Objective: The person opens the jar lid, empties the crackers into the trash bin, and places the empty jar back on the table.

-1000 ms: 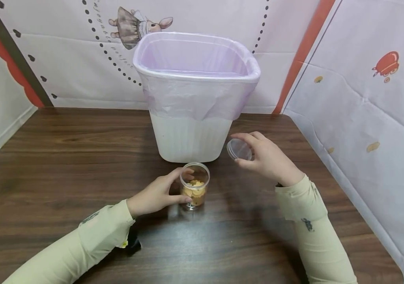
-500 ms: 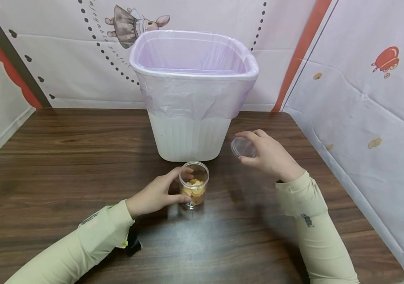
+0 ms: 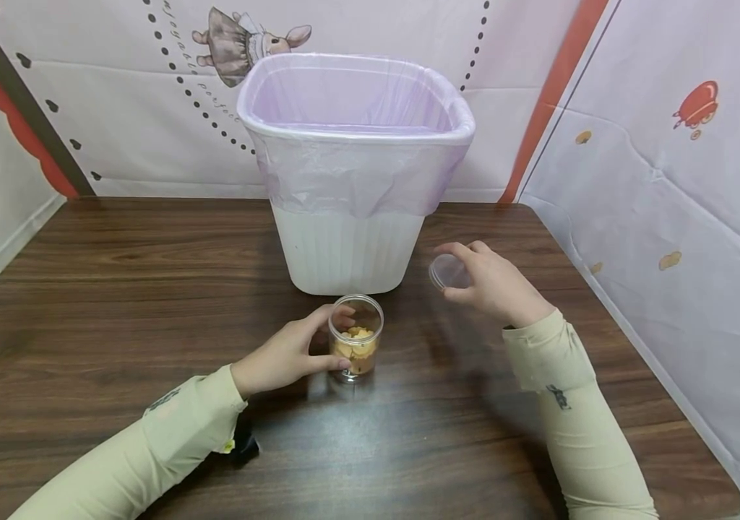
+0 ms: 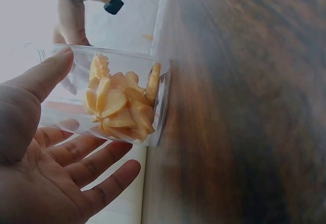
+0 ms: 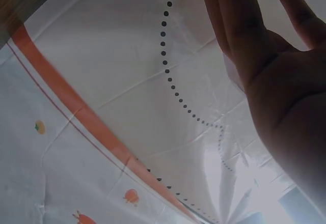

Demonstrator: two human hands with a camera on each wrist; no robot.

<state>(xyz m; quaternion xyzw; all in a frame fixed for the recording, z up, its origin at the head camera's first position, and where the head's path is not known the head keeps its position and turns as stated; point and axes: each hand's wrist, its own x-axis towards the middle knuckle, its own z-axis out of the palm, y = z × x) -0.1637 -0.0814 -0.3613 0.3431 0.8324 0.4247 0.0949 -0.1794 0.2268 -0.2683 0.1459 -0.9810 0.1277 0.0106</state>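
A clear plastic jar (image 3: 365, 321) stands upright on the wooden table, its top uncovered. Pale yellow piped butter cookies (image 4: 122, 107) fill its lower part. My left hand (image 3: 284, 357) holds the jar from the left side, thumb in front and fingers behind. To the right, raised above the table, my right hand (image 3: 498, 287) pinches a round clear lid (image 3: 449, 273) by its rim between thumb and fingers. The right wrist view shows that hand dark against the wall cloth, with the lid out of sight there.
A white bin (image 3: 349, 249) lined with a purple plastic bag (image 3: 357, 170) stands right behind the jar. Printed wall cloth (image 3: 689, 166) borders the table (image 3: 136, 289) at the back and on both sides. A small black object (image 3: 244, 446) shows under the left sleeve.
My right hand has shifted slightly to the right with the lid. The left hand and the jar stay in place. The head view has tilted a little.
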